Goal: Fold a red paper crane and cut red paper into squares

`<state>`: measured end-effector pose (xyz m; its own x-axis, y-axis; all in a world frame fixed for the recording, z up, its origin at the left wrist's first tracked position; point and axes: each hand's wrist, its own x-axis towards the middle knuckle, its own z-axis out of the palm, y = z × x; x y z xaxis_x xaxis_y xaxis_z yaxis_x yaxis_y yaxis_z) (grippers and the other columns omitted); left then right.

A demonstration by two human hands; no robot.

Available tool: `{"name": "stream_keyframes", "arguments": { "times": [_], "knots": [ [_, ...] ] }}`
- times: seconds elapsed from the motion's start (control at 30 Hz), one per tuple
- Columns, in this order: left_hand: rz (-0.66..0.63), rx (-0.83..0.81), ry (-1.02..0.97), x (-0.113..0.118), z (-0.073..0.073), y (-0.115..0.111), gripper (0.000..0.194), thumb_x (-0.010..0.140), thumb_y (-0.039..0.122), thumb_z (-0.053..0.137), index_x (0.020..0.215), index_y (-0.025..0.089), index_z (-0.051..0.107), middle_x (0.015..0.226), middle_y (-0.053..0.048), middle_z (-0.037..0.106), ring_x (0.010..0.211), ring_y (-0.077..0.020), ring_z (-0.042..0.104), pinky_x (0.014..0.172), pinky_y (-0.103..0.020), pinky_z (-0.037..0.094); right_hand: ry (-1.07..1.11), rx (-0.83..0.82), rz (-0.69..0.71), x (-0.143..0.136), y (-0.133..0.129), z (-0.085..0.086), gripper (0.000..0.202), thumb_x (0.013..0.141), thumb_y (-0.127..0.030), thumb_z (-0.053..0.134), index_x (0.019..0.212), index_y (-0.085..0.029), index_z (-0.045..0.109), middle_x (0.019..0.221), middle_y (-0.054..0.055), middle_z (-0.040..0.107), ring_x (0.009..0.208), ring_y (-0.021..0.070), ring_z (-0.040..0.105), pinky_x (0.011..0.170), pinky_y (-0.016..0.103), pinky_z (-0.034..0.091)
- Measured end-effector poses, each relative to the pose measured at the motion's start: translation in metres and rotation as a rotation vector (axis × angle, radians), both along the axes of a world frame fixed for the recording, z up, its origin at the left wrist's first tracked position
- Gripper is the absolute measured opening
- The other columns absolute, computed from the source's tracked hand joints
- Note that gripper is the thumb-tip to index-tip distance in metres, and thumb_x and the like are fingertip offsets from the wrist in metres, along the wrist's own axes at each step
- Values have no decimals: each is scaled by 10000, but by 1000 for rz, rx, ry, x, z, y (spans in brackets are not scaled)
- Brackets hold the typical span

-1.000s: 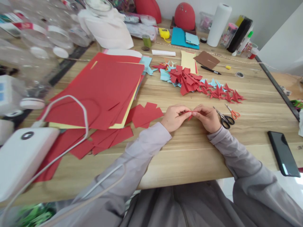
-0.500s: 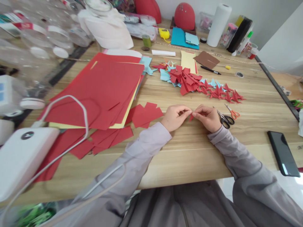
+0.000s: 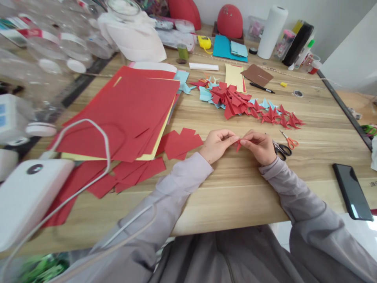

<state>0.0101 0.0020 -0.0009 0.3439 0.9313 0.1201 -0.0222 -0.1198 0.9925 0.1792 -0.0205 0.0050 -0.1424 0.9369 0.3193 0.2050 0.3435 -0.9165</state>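
A small folded piece of red paper (image 3: 238, 146) is pinched between my two hands above the wooden table. My left hand (image 3: 218, 145) grips it from the left with thumb and fingers, and my right hand (image 3: 259, 147) grips it from the right. Fingertips cover most of its shape. Beyond my hands lies a pile of folded red paper shapes (image 3: 232, 99), with light blue ones among them. Black-handled scissors (image 3: 282, 150) lie beside my right hand, partly hidden by it. Cut red paper pieces (image 3: 181, 145) lie left of my left hand.
Large red sheets (image 3: 126, 110) are stacked at the left, near a white power bank (image 3: 35, 196) with a cable. Orange scissors (image 3: 290, 140) and a phone (image 3: 352, 190) lie to the right. A pen (image 3: 262, 87), brown paper (image 3: 257, 74) and a white roll (image 3: 272, 33) are farther back.
My hands have shifted very slightly, and a little more of the small red paper shows below my fingertips. Other objects have not moved.
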Motion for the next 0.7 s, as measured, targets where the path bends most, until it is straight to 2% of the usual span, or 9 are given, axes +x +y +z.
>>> {"name": "stream_keyframes", "arguments": {
  "times": [0.2, 0.4, 0.7],
  "knots": [
    [73, 24, -3, 1, -3, 0, 233, 655, 345, 735, 777, 151, 694, 746, -52, 716, 651, -143, 631, 645, -283, 517, 14, 44, -76, 0, 2, -3, 251, 719, -468, 727, 707, -218, 705, 725, 34, 663, 713, 166, 606, 693, 319, 500],
    [115, 83, 11, 0, -4, 0, 176, 670, 312, 720, 756, 159, 711, 746, -53, 726, 639, -148, 644, 619, -280, 522, 11, 54, -66, 0, 2, -3, 236, 718, -462, 730, 764, -230, 726, 791, 47, 683, 784, 187, 623, 741, 341, 508],
    [62, 95, 28, -1, -3, -2, 194, 696, 326, 700, 788, 156, 717, 770, -68, 728, 655, -158, 651, 632, -290, 526, -40, 55, -68, 3, 1, -2, 254, 720, -454, 731, 681, -204, 712, 656, 16, 621, 636, 144, 569, 633, 298, 463]
  ]
}}
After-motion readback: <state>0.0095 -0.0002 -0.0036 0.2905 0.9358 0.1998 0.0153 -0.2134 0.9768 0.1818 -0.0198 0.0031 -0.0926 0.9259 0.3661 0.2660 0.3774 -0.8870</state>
